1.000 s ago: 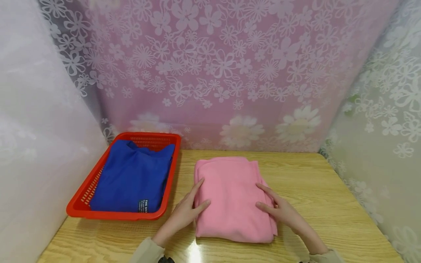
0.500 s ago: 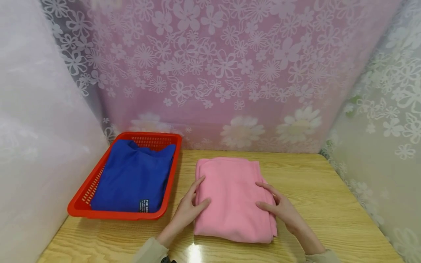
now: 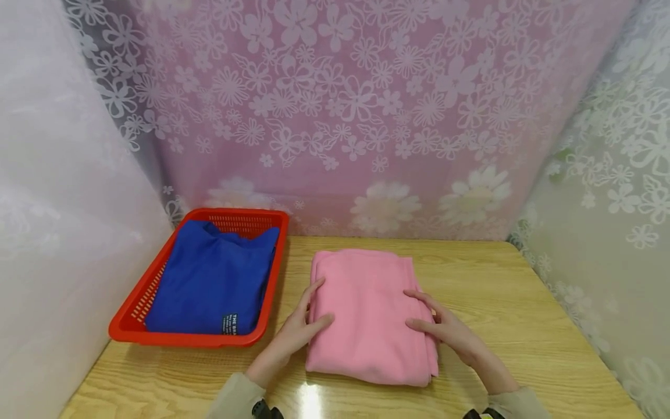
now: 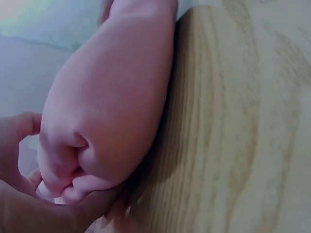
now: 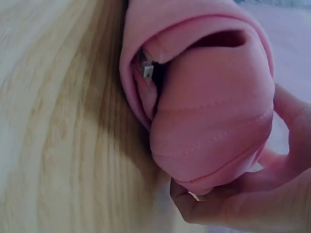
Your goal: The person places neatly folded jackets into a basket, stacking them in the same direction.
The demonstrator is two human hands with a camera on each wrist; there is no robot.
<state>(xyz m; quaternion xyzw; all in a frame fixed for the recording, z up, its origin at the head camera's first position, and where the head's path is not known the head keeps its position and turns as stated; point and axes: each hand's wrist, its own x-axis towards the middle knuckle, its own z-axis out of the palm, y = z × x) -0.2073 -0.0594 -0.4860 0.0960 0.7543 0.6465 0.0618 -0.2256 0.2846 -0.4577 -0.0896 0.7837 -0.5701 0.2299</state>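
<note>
A folded pink garment [image 3: 369, 320] lies on the wooden table between the two hands. At its left side, the left hand [image 3: 295, 331] grips it with the thumb over the top; in the left wrist view, fingers of that hand [image 4: 53, 208] wrap the bunched edge [image 4: 104, 111] from beneath. The right hand [image 3: 452, 334] holds the opposite side, thumb likewise on top. Rolled, stitched layers [image 5: 214, 116] show in the right wrist view, with a small metal zip pull [image 5: 148, 72] in the fold and bent fingers under the edge.
To the left stands a red plastic basket [image 3: 268, 302] containing a folded blue garment [image 3: 211, 279] with a dark printed label [image 3: 229, 323]. Flowered curtains surround the wooden table [image 3: 487, 291] at the back and sides.
The near end of the pink garment has shifted slightly to the left, along with the hands. Both hands keep their hold on its sides. The basket stays in place.
</note>
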